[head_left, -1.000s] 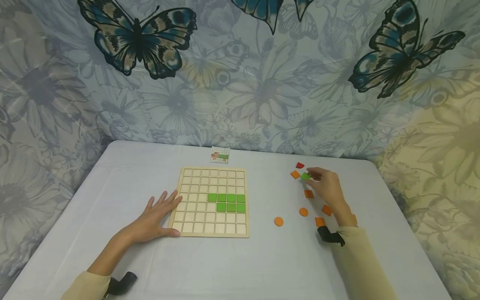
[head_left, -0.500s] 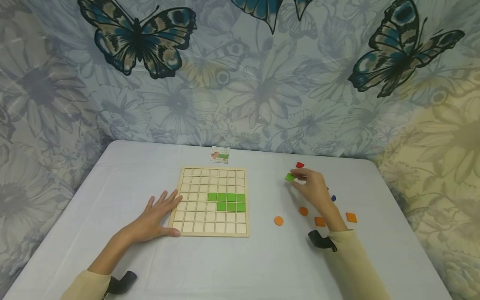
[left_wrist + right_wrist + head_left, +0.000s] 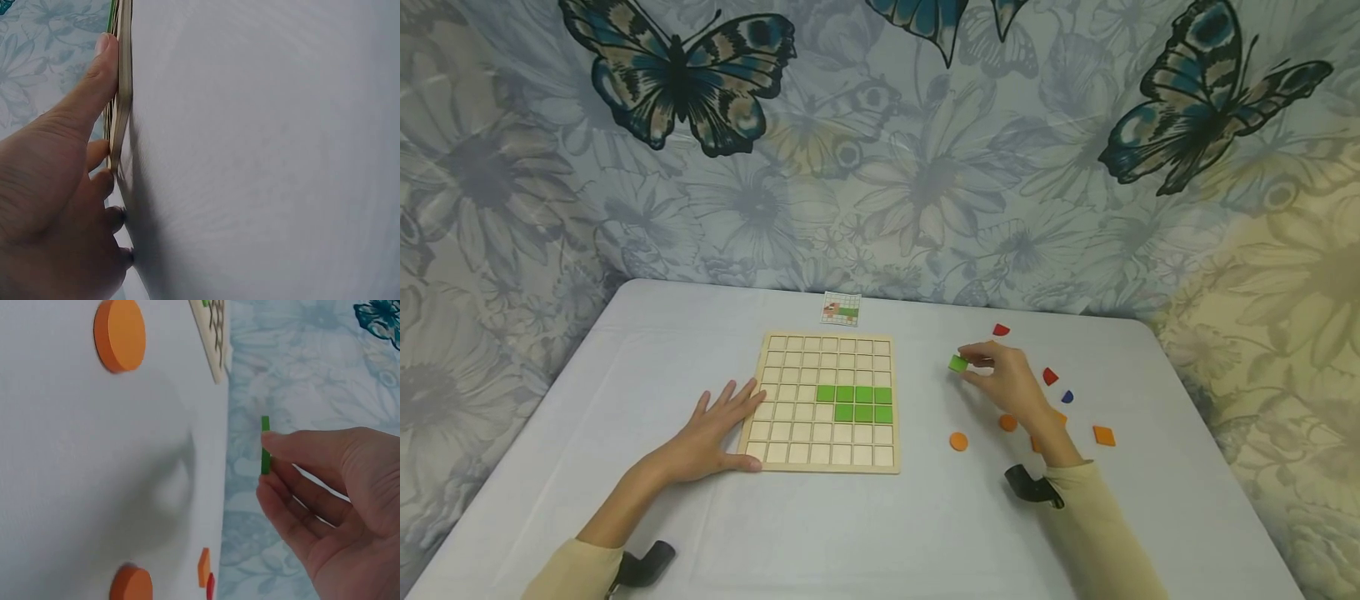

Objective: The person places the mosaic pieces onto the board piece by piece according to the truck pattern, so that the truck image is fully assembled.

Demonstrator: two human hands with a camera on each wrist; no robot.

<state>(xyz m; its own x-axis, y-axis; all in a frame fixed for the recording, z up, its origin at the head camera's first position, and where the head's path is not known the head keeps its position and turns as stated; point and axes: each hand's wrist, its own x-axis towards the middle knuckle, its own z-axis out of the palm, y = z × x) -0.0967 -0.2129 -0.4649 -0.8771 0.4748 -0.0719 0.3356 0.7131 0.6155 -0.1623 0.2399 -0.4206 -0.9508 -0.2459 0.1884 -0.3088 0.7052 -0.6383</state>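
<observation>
Between thumb and fingertips, my right hand pinches a green square tile, held above the tablecloth to the right of a wooden grid board. The right wrist view has that tile edge-on, clear of the table. Spread fingers of my left hand rest on the board's left edge. From the left wrist view, the thumb lies along the board's front edge. Two rows of green tiles fill cells at the board's right side.
Orange discs, an orange square, red pieces and a blue piece lie loose at the right. My right arm covers some orange pieces. A small picture card lies behind the board. A butterfly-print cloth hangs behind.
My right hand has carried the green tile leftward, away from the loose pieces and nearer the board. Red and blue pieces have come into sight behind it. My left hand stays put.
</observation>
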